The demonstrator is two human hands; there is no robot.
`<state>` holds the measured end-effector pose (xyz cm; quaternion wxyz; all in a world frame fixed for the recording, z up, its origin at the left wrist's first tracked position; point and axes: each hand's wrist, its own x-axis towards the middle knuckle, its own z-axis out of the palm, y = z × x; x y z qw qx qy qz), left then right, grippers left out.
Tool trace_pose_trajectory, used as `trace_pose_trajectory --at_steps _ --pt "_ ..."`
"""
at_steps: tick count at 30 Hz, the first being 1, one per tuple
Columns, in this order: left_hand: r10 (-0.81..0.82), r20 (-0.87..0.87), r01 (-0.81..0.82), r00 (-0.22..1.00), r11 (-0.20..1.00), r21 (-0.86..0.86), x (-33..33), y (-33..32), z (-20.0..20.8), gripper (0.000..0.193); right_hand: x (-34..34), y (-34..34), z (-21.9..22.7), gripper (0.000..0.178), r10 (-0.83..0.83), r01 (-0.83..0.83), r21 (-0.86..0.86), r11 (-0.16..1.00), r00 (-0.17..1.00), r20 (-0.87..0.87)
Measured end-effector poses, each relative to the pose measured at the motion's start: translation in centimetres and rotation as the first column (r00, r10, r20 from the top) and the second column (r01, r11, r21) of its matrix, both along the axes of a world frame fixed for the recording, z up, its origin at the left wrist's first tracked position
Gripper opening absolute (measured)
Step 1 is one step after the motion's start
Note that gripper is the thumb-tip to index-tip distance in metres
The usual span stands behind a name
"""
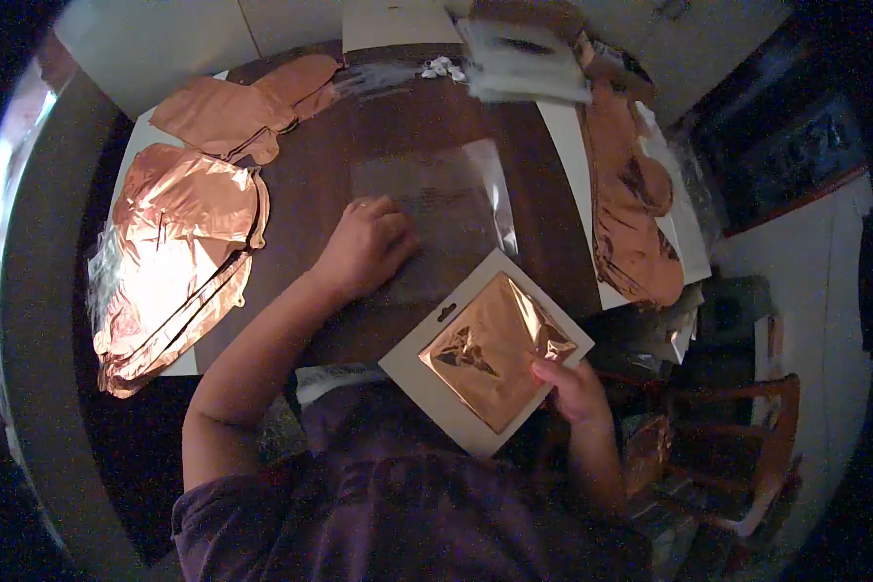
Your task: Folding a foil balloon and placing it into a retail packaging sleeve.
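Observation:
My right hand (574, 390) grips the lower right edge of a square white hang card (435, 405), thumb on top. On the card lies a folded piece of shiny copper-coloured foil (495, 354), and a hanging slot is cut near its left corner. The card is tilted and held over the table's near edge. My left hand (367, 242) rests on the table with its fingers curled closed at the left part of a clear plastic bag (446, 194). The bag lies flat, and its right edge catches the light.
Flat copper foil balloons (179, 262) are heaped on the left of the dark table (543, 223), with more foil (635, 194) on the right. Small white pieces (443, 69) and a stack of clear bags (524, 63) sit at the back. A wooden chair (776, 417) stands at right.

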<state>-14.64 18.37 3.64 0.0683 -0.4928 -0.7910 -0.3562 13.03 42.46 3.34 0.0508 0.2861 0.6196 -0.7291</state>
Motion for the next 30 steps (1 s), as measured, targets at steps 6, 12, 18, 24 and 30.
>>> trace_pose_trajectory --at_steps 6,12,18,24,30 --pt "0.130 0.002 -0.129 0.992 0.989 -0.075 0.4 0.4 0.9 0.012 -1.4 -0.8 1.2 0.050 0.129 -0.128 -0.011 0.992 0.991 0.036" --pt "0.033 -0.093 -0.043 0.995 0.994 -0.104 1.1 0.4 1.3 0.015 -4.0 -1.6 1.2 0.040 0.090 -0.089 0.019 0.996 0.996 -0.014" --pt "-0.160 -0.062 0.154 0.985 0.983 -0.098 1.1 -0.6 1.6 0.026 -3.5 -1.6 -0.2 0.044 0.009 -0.018 -0.098 0.995 0.996 -0.088" --pt "-0.212 -0.234 0.165 0.949 0.965 -0.206 1.1 -0.7 2.7 0.031 -3.8 -2.3 -0.3 0.047 0.000 -0.020 -0.101 0.995 0.980 -0.197" --pt "-0.306 -0.151 0.271 0.940 0.938 -0.214 0.9 0.2 1.5 0.019 -3.5 -2.3 -1.3 0.050 0.007 -0.006 0.006 1.000 0.969 -0.246"
